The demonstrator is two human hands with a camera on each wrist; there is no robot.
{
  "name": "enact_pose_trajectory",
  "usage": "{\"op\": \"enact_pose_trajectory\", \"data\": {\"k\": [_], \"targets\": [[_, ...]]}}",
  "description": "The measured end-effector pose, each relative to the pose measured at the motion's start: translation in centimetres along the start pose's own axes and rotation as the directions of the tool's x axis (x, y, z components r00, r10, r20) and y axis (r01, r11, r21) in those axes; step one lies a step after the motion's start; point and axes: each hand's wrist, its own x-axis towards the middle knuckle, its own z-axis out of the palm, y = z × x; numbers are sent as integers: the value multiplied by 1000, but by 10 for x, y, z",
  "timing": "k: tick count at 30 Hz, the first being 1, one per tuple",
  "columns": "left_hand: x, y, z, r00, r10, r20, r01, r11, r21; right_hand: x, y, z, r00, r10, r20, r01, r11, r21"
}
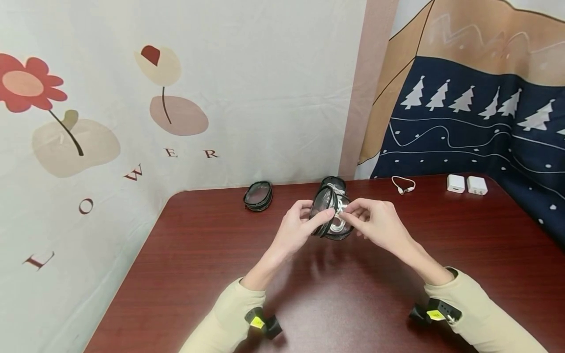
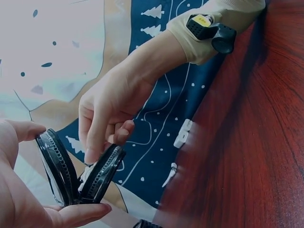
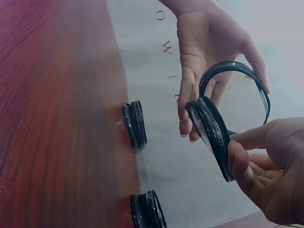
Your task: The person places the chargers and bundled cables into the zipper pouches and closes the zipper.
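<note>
A small round clear pouch (image 1: 322, 202) with black zip trim is held up over the table, its two halves spread apart. My left hand (image 1: 297, 225) grips it from the left, thumb across the front and fingers behind. Inside lies a coiled white cable (image 1: 338, 226). My right hand (image 1: 380, 223) reaches in from the right, thumb and forefinger pinching at the cable. In the left wrist view, a bit of white cable (image 2: 86, 174) shows between the halves, below the right fingertips. The right wrist view shows the spread pouch (image 3: 216, 130) side-on; its cable is hidden there.
A similar black-trimmed pouch (image 1: 258, 196) lies at the back left. Another dark pouch (image 1: 334, 182) stands behind the held one. A short white cable (image 1: 403, 186) and two white charger plugs (image 1: 455, 183) lie at the back right. Curtains hang behind the table.
</note>
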Motion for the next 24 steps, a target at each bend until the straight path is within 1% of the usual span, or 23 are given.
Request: {"op": "enact_pose_trajectory", "data": {"k": [8,14,17,22,24], "targets": [[2,1,-1,999,-31,22,32,998,-60,3,-1,-11,998,-52,36,50,997,62],[3,1,-4,999,-36,31,39,995,-91,7,7,-18,995,-96,17,95,993,72],[4,2,-6,999,-40,27,42,993,-110,9,10,-21,996,-94,10,93,994,62],[5,2,-7,999,-38,22,41,992,-123,12,14,-27,998,-64,27,63,997,42],[5,1,-7,999,-38,23,40,991,-128,13,17,-31,998,-55,32,55,998,14]]}}
